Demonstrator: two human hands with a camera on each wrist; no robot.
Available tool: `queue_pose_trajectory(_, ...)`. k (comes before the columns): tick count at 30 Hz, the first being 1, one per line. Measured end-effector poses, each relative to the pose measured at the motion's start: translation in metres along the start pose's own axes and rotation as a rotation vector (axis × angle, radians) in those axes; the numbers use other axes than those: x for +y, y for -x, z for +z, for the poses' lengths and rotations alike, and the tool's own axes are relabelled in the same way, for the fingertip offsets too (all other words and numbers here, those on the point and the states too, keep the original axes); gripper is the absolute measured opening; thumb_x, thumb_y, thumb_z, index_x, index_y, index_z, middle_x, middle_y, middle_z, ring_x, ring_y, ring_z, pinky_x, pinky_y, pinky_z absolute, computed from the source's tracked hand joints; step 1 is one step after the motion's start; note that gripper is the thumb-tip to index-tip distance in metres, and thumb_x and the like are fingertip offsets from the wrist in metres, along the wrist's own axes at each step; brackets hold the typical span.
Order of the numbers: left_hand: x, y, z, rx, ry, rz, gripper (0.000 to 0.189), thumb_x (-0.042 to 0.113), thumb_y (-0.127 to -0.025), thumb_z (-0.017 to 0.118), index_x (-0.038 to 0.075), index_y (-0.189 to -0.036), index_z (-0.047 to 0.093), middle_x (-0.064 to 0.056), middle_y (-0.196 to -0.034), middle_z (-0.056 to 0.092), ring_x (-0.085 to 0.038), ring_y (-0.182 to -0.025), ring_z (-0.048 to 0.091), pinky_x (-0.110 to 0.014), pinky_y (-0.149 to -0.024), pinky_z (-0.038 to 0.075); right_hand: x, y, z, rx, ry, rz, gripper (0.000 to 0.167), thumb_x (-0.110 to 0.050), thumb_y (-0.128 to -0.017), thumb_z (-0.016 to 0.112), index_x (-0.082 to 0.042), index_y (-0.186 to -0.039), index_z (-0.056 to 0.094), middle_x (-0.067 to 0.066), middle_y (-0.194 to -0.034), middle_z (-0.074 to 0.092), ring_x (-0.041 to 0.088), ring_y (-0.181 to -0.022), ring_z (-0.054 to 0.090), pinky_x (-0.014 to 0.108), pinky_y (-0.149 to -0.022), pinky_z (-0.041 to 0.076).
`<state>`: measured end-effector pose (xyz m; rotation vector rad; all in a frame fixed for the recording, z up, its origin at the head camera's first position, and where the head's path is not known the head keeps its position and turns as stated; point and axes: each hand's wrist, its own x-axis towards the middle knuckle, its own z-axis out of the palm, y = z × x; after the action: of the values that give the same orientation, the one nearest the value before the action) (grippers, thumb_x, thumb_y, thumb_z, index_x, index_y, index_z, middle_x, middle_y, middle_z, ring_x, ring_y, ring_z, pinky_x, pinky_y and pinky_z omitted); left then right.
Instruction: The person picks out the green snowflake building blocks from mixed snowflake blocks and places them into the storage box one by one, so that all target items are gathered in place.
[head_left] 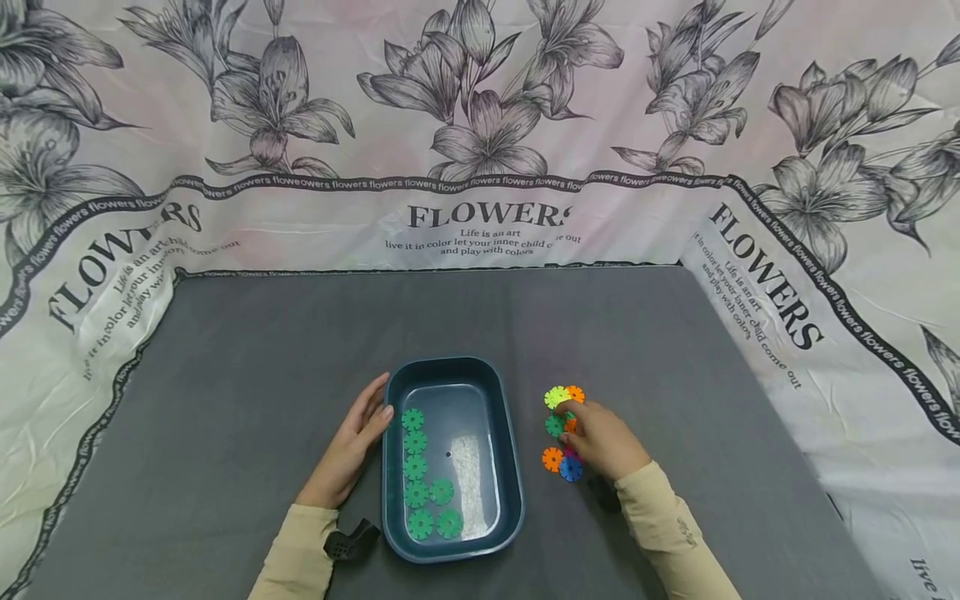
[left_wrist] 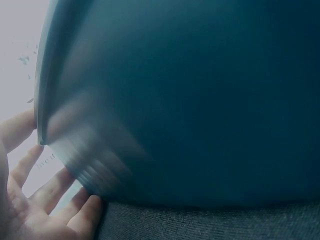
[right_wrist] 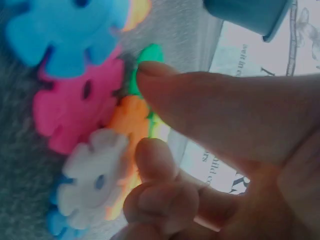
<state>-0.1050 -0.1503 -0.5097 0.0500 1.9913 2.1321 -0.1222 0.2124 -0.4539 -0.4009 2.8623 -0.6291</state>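
A dark teal plastic rectangular tub (head_left: 510, 467) holding green plastic snowflake discs (head_left: 415, 467) sits on a dark grey felt mat (head_left: 247, 392), with yellow-green, orange, green, pink and blue snowflake discs (head_left: 562, 429) to its right, and a white cloth (head_left: 480, 125) printed with grey-black lilies beyond.

A grey mat (head_left: 247, 375) is spread over a flower-printed cloth (head_left: 480, 125), on which "FLOWERS" is lettered in black capitals.

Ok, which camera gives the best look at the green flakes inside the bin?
The head view: seven green flakes lie along the left side of the bin. The left wrist view shows only its outer wall; the right wrist view, just a corner.
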Motion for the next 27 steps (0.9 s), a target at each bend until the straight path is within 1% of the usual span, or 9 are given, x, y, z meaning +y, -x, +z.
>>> queue_pose_trajectory(2,0.000,0.000,0.000,0.001,0.004,-0.004,0.058,0.026,-0.100,0.051,0.031,-0.151,0.024,-0.002,-0.157,0.018,-0.027,-0.146,0.013,-0.055,-0.116,0.013,0.001,-0.001,0.001,0.013,0.015,0.001,0.032,-0.009,-0.083,0.074,-0.008,-0.113,0.063,0.002,-0.076,0.051,0.011,-0.061,0.044,0.026,-0.054,0.041)
queue_pose_trajectory(5,0.000,0.000,0.000,0.001,0.012,-0.006,0.058,0.026,-0.100,0.052,0.031,-0.151,0.024,-0.002,-0.157,0.018,-0.026,-0.146,0.013,-0.055,-0.116,0.013,0.002,-0.001,0.003,0.026,0.012,-0.006,0.031,-0.009,-0.082,0.075,-0.008,-0.110,0.064,0.005,-0.080,0.053,0.013,-0.062,0.044,0.028,-0.057,0.042)
queue_pose_trajectory(10,0.000,0.001,0.000,0.003,0.015,-0.013,0.058,0.026,-0.100,0.052,0.031,-0.151,0.024,-0.001,-0.158,0.017,-0.027,-0.147,0.011,-0.055,-0.116,0.011,-0.001,-0.002,0.007,0.057,0.000,-0.022,0.025,-0.006,-0.078,0.078,-0.005,-0.097,0.063,0.009,-0.090,0.055,0.018,-0.072,0.050,0.034,-0.066,0.047)
queue_pose_trajectory(13,0.000,0.002,0.000,-0.001,0.017,-0.020,0.058,0.026,-0.100,0.052,0.032,-0.151,0.024,-0.001,-0.158,0.017,-0.027,-0.147,0.010,-0.055,-0.116,0.011,-0.003,-0.002,0.008,0.054,-0.026,-0.027,0.023,-0.003,-0.078,0.078,-0.005,-0.090,0.058,0.007,-0.087,0.054,0.018,-0.073,0.052,0.033,-0.065,0.047)
queue_pose_trajectory(17,0.000,0.002,0.001,-0.004,0.020,-0.023,0.059,0.028,-0.100,0.053,0.032,-0.151,0.024,-0.001,-0.158,0.018,-0.026,-0.146,0.012,-0.055,-0.116,0.012,-0.005,-0.003,0.007,0.007,-0.101,-0.011,0.019,-0.001,-0.083,0.071,-0.007,-0.087,0.054,0.001,-0.076,0.056,0.012,-0.064,0.051,0.027,-0.058,0.045)
queue_pose_trajectory(19,0.000,0.002,0.002,-0.003,0.020,-0.020,0.059,0.028,-0.099,0.053,0.032,-0.151,0.024,-0.001,-0.157,0.019,-0.026,-0.146,0.013,-0.055,-0.116,0.013,-0.007,-0.005,0.004,-0.017,-0.143,-0.003,0.015,0.000,-0.085,0.068,-0.007,-0.087,0.055,0.000,-0.073,0.059,0.011,-0.060,0.051,0.025,-0.055,0.045)
queue_pose_trajectory(22,0.000,0.001,0.002,0.000,0.018,-0.013,0.059,0.028,-0.099,0.053,0.032,-0.150,0.025,-0.001,-0.157,0.020,-0.025,-0.146,0.014,-0.055,-0.116,0.014,-0.010,-0.010,-0.007,-0.027,-0.204,-0.050,0.010,0.000,-0.087,0.066,-0.006,-0.092,0.060,0.003,-0.079,0.063,0.012,-0.064,0.056,0.024,-0.057,0.048)
queue_pose_trajectory(25,0.000,0.001,0.001,0.003,0.017,-0.008,0.058,0.028,-0.100,0.053,0.032,-0.151,0.025,-0.001,-0.157,0.020,-0.026,-0.146,0.014,-0.055,-0.116,0.013,-0.017,-0.017,-0.022,-0.053,-0.290,-0.137,0.013,0.002,-0.088,0.065,-0.005,-0.098,0.065,0.007,-0.087,0.065,0.017,-0.072,0.063,0.025,-0.062,0.054)
queue_pose_trajectory(27,0.001,0.001,0.001,0.006,0.018,-0.006,0.059,0.028,-0.099,0.053,0.031,-0.151,0.025,-0.002,-0.157,0.020,-0.026,-0.146,0.014,-0.055,-0.116,0.013,-0.024,-0.023,-0.032,-0.091,-0.351,-0.187,0.015,0.004,-0.088,0.063,-0.004,-0.101,0.066,0.009,-0.092,0.066,0.021,-0.076,0.067,0.028,-0.065,0.057)
